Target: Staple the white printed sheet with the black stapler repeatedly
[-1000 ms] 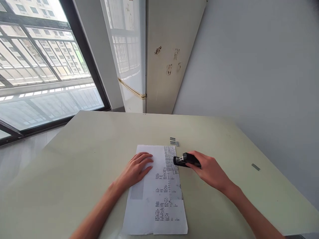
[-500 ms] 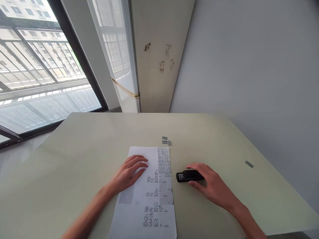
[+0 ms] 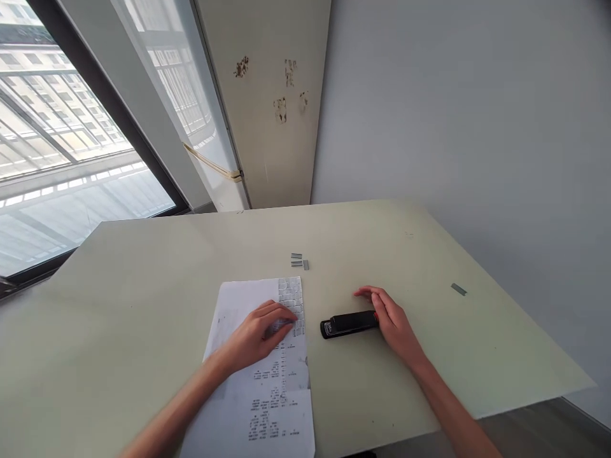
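White printed paper (image 3: 238, 407) lies on the pale table. Rows of staples (image 3: 289, 292) cover its upper right part. My left hand (image 3: 260, 334) rests on the paper, fingers bent with the tips at the stapled strip; whether they pinch anything is too small to tell. To the right of the sheet a black stapler (image 3: 353, 322) lies flat, its labelled end toward the paper. My right hand (image 3: 391, 318) is at the stapler's far end, fingers apart and reaching past it, not wrapped round it.
Beyond the paper are several small staple strips (image 3: 296, 259). Another strip (image 3: 459, 289) lies toward the table's right edge. The table (image 3: 157, 254) reaches back to a cabinet panel and a grey wall (image 3: 453, 114); a window is at the left.
The view has turned. My left hand has moved right across the paper onto the stapled part. My right hand has loosened from over the stapler and drawn back to its far end.
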`<state>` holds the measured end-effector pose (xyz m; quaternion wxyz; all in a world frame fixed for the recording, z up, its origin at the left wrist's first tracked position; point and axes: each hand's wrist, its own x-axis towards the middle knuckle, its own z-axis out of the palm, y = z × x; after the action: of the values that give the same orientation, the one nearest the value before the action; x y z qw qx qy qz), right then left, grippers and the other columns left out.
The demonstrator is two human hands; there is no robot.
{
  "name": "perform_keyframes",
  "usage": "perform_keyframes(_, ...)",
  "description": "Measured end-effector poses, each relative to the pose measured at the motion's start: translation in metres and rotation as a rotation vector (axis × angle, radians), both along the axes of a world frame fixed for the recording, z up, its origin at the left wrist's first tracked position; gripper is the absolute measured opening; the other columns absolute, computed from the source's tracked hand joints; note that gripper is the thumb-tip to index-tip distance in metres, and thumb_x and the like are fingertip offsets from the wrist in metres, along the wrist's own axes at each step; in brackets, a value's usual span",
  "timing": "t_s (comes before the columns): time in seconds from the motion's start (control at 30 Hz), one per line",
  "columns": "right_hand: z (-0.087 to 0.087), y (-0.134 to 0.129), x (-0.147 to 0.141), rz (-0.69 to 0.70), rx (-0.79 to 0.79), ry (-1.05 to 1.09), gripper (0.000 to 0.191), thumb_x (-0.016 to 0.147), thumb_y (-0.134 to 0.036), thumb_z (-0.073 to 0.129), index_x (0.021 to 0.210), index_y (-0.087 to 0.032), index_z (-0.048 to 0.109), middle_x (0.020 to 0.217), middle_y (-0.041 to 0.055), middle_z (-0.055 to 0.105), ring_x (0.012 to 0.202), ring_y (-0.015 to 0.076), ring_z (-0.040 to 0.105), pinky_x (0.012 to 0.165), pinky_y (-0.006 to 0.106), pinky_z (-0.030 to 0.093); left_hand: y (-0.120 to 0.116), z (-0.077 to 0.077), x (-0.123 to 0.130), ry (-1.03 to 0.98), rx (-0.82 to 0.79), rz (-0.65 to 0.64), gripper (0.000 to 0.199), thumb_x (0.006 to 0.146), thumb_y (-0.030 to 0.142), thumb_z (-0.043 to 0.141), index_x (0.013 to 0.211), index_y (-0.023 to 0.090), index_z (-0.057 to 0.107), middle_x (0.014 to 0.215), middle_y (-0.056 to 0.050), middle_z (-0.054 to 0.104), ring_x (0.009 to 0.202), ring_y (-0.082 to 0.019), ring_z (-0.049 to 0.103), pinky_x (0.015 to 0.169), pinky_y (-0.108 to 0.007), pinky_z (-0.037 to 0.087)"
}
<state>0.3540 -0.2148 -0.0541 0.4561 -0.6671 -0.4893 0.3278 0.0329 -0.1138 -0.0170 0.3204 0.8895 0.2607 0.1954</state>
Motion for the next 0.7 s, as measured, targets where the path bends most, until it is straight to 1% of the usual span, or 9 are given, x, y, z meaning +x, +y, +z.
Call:
perform_keyframes(0.1,-0.001,0.001,0.0,0.019,0.018,-0.011,0.042,0.112,-0.052,0.033,0.126,-0.027,0.063,0.13,0.0076,0.073,0.126,0.024,0.064,0.114,0.047,0.046,0.005,0.0,-0.009,0.021,-0.022,0.039,0.023,0.109,0.031,0.049,0.113,0.027,0.071,0.105,-0.004,0.074,0.091,-0.018,0.07,0.068,-0.028,0.057)
perform_keyframes(0.17,-0.001,0.001,-0.001,0.025,0.025,-0.022,0.042,0.112,-0.052,0.033,0.126,-0.027,0.062,0.128,0.0072,0.073,0.126,0.0238,0.064,0.113,0.046,0.046,0.007,0.005,-0.013,0.02,-0.007,0.029,0.024,0.11,0.032,0.049,0.111,0.026,0.072,0.099,-0.004,0.073,0.086,-0.017,0.069,0.067,-0.028,0.055)
perform_keyframes(0.27,0.002,0.0,-0.002,0.007,0.023,-0.055,0.043,0.111,-0.053,0.032,0.124,-0.027,0.064,0.126,0.0071,0.074,0.119,0.0249,0.067,0.102,0.043,0.053,0.005,0.013,-0.01,0.011,0.027,0.024,0.024,0.11,0.031,0.048,0.112,0.025,0.071,0.094,-0.004,0.072,0.082,-0.017,0.068,0.069,-0.029,0.055)
perform_keyframes(0.33,0.005,-0.002,-0.003,0.013,0.017,-0.095,0.045,0.111,-0.054,0.032,0.121,-0.028,0.067,0.124,0.0068,0.074,0.109,0.025,0.07,0.093,0.041,0.057,0.0,0.015,-0.001,0.012,0.054,0.02,0.023,0.11,0.031,0.048,0.114,0.025,0.07,0.095,-0.004,0.072,0.084,-0.017,0.068,0.073,-0.03,0.056)
perform_keyframes(0.4,0.008,-0.005,-0.004,0.076,0.035,-0.147,0.045,0.11,-0.055,0.034,0.119,-0.029,0.069,0.124,0.0066,0.074,0.105,0.0249,0.071,0.088,0.04,0.058,-0.007,0.012,0.014,0.024,0.098,0.002,0.021,0.109,0.035,0.052,0.118,0.025,0.069,0.1,-0.005,0.073,0.09,-0.019,0.07,0.079,-0.033,0.058)
perform_keyframes(0.5,0.009,-0.008,-0.005,0.22,0.14,-0.241,0.037,0.104,-0.058,0.052,0.119,-0.029,0.07,0.124,0.0075,0.074,0.114,0.0277,0.069,0.094,0.041,0.058,-0.016,0.002,0.04,0.032,0.186,-0.021,0.028,0.103,0.046,0.063,0.121,0.024,0.067,0.11,-0.008,0.073,0.097,-0.024,0.07,0.086,-0.04,0.058)
perform_keyframes(0.57,0.008,-0.01,-0.006,0.281,0.187,-0.29,0.036,0.098,-0.058,0.064,0.119,-0.029,0.069,0.121,0.0078,0.075,0.115,0.0291,0.068,0.098,0.043,0.056,-0.019,-0.005,0.055,0.026,0.222,-0.023,0.027,0.103,0.048,0.064,0.114,0.023,0.067,0.104,-0.007,0.073,0.091,-0.024,0.07,0.082,-0.04,0.057)
perform_keyframes(0.6,0.007,-0.01,-0.007,0.295,0.186,-0.306,0.036,0.096,-0.058,0.068,0.118,-0.029,0.069,0.117,0.0075,0.076,0.112,0.0291,0.069,0.098,0.043,0.056,-0.019,-0.008,0.06,0.026,0.239,-0.023,0.025,0.104,0.047,0.062,0.109,0.022,0.067,0.1,-0.007,0.073,0.087,-0.023,0.07,0.079,-0.039,0.057)
perform_keyframes(0.7,0.006,-0.011,-0.007,0.27,0.147,-0.326,0.033,0.095,-0.058,0.07,0.11,-0.029,0.069,0.105,0.0049,0.076,0.098,0.0272,0.071,0.087,0.041,0.057,-0.017,-0.01,0.063,0.042,0.31,-0.032,0.025,0.109,0.042,0.054,0.103,0.021,0.066,0.092,-0.005,0.072,0.077,-0.021,0.067,0.07,-0.036,0.053)
